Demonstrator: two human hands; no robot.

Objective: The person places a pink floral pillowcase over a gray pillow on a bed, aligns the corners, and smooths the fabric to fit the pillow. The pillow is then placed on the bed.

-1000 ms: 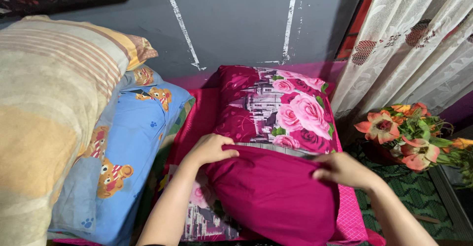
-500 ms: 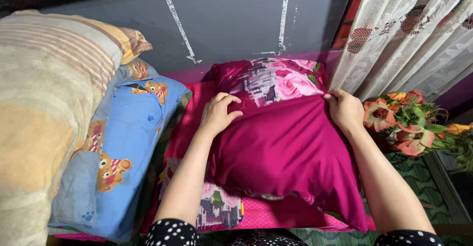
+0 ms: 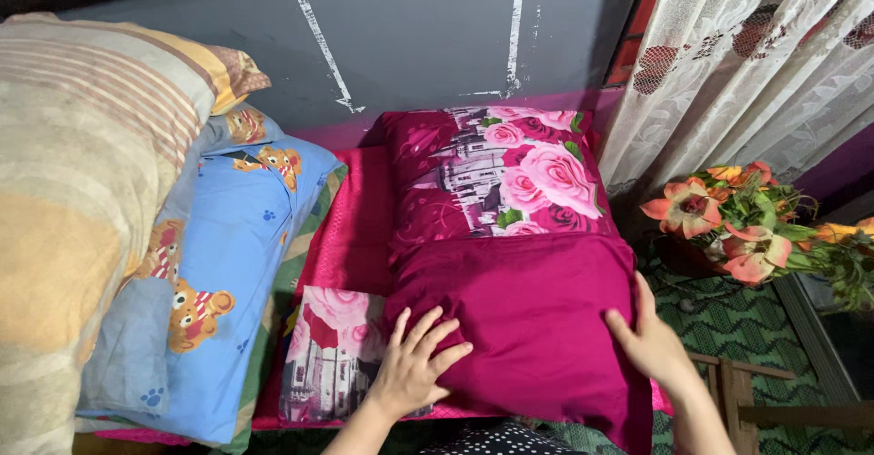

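A plain magenta pillow lies on top of a rose-printed pillow that leans toward the grey wall. My left hand rests flat, fingers spread, on the magenta pillow's lower left part. My right hand presses flat against its right edge. Another rose-printed pillow peeks out beneath at the left, on a pink sheet.
A blue teddy-bear blanket and a striped beige bundle are stacked at the left. Lace curtains hang at the right, above artificial flowers. A green patterned mat and a wooden frame lie at the lower right.
Both hands slid from the magenta pillow's far corners down toward me to its near part. The rose-printed pillow behind shows more.
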